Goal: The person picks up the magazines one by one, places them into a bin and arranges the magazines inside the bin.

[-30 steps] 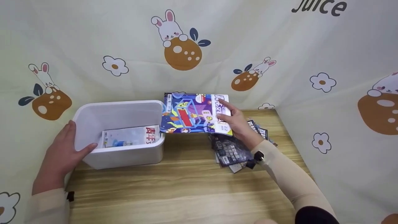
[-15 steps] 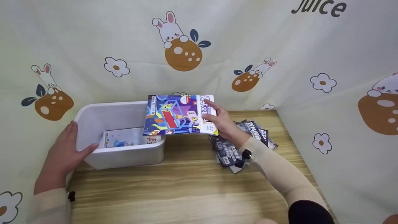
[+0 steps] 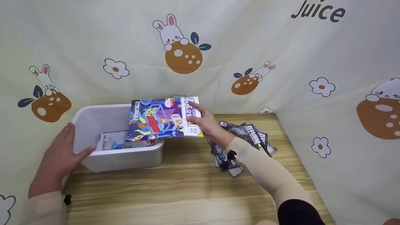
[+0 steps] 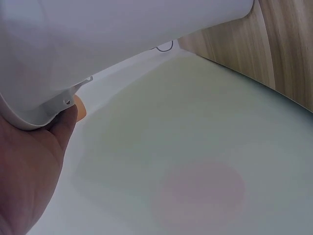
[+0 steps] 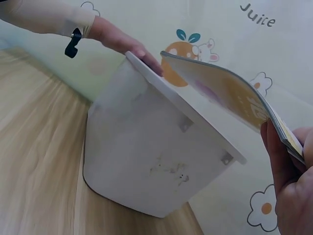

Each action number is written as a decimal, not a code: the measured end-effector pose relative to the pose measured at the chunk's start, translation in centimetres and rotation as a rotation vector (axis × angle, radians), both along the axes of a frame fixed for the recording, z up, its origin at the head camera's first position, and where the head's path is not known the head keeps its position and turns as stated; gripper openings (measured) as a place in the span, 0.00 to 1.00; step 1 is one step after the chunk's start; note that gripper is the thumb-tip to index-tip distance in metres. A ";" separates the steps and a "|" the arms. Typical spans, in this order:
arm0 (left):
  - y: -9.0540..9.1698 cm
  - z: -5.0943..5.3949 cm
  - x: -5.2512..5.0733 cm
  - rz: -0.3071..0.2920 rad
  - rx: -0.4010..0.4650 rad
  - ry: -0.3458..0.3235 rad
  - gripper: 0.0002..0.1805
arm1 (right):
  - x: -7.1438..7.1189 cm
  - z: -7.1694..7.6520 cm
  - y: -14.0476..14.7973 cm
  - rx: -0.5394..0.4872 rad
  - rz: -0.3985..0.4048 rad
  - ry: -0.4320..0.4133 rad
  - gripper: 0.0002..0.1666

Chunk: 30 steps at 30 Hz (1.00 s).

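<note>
A colourful purple and blue magazine (image 3: 156, 120) is pinched at its right end by my right hand (image 3: 207, 123), fingers on top in the head view. Its left part hangs over the white plastic bin (image 3: 122, 159). The right wrist view shows the magazine (image 5: 220, 88) bent slightly above the bin's rim, with my right hand (image 5: 296, 181) around its near edge. My left hand (image 3: 61, 153) holds the bin's left rim, and its palm lies close against the bin in the left wrist view. Inside the bin lies a pale magazine (image 3: 112, 139), partly covered from above.
Several dark magazines (image 3: 247, 134) lie in a loose, fanned pile on the wood-grain surface (image 3: 150, 193), right of the bin and partly behind my right forearm. A printed cloth (image 3: 140, 84) with rabbits and oranges stands behind and along the sides.
My right hand has moved left with the colourful magazine, from beside the bin's right rim to over its opening. The left hand has stayed on the rim.
</note>
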<state>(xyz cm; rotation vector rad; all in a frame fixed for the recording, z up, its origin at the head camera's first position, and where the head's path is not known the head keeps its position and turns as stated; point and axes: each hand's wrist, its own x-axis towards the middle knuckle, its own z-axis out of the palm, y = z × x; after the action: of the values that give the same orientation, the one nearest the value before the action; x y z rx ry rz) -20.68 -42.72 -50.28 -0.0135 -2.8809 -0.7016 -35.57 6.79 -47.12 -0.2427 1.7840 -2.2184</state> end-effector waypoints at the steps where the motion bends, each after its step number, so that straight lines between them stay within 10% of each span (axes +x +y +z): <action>1: -0.1 0.1 0.1 0.003 -0.002 0.001 0.69 | 0.0 0.0 -0.4 -0.005 0.010 0.003 0.45; 30: 0.0 -0.3 0.3 0.017 0.012 -0.023 0.69 | -0.1 0.0 -8.2 -0.027 0.042 -0.002 0.44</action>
<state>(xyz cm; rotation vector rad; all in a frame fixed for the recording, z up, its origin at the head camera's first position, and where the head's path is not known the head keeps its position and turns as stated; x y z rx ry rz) -20.34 -42.67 -50.57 0.0215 -2.8955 -0.7200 -35.67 -1.44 -47.12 -0.2806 1.7334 -2.2142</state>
